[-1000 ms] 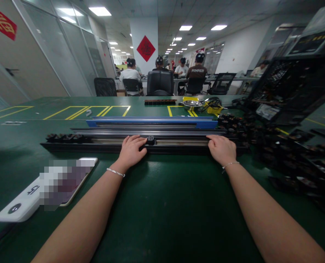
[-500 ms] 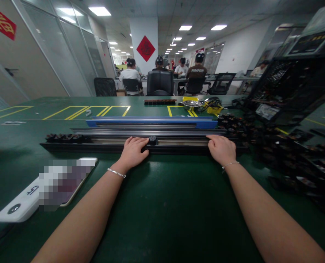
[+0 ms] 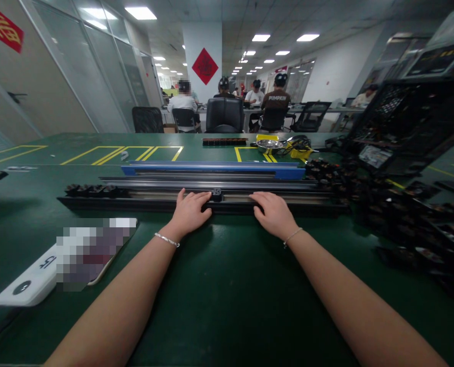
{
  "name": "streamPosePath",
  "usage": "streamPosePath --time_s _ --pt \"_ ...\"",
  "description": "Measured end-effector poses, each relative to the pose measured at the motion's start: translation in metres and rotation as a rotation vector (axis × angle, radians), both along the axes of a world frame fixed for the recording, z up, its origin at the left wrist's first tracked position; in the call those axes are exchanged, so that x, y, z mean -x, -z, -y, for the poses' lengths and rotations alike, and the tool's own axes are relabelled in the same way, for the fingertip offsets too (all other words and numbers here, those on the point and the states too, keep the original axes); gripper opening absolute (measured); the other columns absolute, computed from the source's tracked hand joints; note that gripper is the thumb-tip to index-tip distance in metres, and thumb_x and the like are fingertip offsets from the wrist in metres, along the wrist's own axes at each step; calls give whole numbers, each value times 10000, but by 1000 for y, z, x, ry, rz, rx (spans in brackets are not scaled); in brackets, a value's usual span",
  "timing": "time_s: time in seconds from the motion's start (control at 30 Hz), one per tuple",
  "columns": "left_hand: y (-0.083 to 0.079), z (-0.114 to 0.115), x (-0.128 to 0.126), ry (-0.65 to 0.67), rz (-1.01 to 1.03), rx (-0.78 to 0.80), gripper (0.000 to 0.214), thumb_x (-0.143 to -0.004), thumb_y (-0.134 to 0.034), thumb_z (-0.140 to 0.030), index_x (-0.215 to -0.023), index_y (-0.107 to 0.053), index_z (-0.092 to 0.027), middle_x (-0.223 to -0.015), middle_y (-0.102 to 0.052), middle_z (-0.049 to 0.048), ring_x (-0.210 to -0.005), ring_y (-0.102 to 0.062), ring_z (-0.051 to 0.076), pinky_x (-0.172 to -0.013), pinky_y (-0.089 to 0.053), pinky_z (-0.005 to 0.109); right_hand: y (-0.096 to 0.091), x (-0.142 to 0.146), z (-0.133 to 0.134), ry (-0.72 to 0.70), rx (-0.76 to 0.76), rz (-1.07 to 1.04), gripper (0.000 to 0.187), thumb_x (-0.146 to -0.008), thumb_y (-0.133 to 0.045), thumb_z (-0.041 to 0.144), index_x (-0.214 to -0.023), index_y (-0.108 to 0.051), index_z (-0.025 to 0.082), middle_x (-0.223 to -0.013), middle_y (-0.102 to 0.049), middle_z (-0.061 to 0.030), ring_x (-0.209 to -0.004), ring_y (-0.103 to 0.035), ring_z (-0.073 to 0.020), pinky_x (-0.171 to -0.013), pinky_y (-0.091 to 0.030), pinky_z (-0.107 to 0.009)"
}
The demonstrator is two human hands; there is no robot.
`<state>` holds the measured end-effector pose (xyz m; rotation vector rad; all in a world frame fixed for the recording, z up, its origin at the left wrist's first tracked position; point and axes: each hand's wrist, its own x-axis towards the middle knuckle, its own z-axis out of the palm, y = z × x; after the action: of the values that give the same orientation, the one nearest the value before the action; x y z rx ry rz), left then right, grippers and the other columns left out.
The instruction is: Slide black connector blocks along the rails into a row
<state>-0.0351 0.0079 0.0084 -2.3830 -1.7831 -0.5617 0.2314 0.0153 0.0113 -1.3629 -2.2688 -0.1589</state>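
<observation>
My left hand (image 3: 191, 211) stays flat and open on the rail (image 3: 143, 205) lying across the table (image 3: 227, 290), fingertips beside the black slider (image 3: 217, 194). My right hand (image 3: 273, 214), also open, palm down on the rail, has slid left toward the slider. Beyond, a shirt (image 3: 277, 98) reads PUMPKIN.

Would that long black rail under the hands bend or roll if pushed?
Probably stiff: the long black metal rail runs dead straight across the green table. Unlikely to roll, since it lies flat. Its small black slider block might glide if tilted.
</observation>
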Motion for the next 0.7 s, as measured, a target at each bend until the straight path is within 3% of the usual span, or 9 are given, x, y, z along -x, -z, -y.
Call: streamPosePath --time_s 0.13,0.3,0.43,0.7 --pt "0 -1 -1 -4 9 5 469 -832 -457 -374 -1282 -566 -300 -1298 -606 21 -1154 -546 269 -1137 -91 560 2 24 7 -71 54 45 416 -855 -442 241 -1250 -573 217 -1275 -599 -71 -1190 -493 -216 -1012 -316 -408" --pt "1 -1 -3 -6 34 2 455 -833 -462 -369 -1273 -570 -318 -1294 -608 6 -1137 -551 276 -1128 -46 598 1 45 9 -36 87 59 475 -852 -445 254 -1323 -508 247 -1260 -611 -54 -1149 -507 -224 -1016 -262 -414" --pt "2 -2 -3 -8 38 3 448 -828 -475 -368 -1266 -572 -346 -1299 -604 -16 -1120 -557 277 -1124 -41 605 -3 53 8 29 117 125 531 -847 -447 244 -1374 -457 311 -1162 -653 -36 -1042 -543 -227 -965 -284 -406" --pt "4 -4 -3 -4 35 6 449 -835 -469 -385 -1274 -560 -363 -1301 -602 -28 -1114 -557 275 -1119 -34 607 -8 52 8 8 130 245 554 -855 -430 225 -1394 -435 349 -1115 -652 -49 -1012 -550 -234 -901 -324 -391"
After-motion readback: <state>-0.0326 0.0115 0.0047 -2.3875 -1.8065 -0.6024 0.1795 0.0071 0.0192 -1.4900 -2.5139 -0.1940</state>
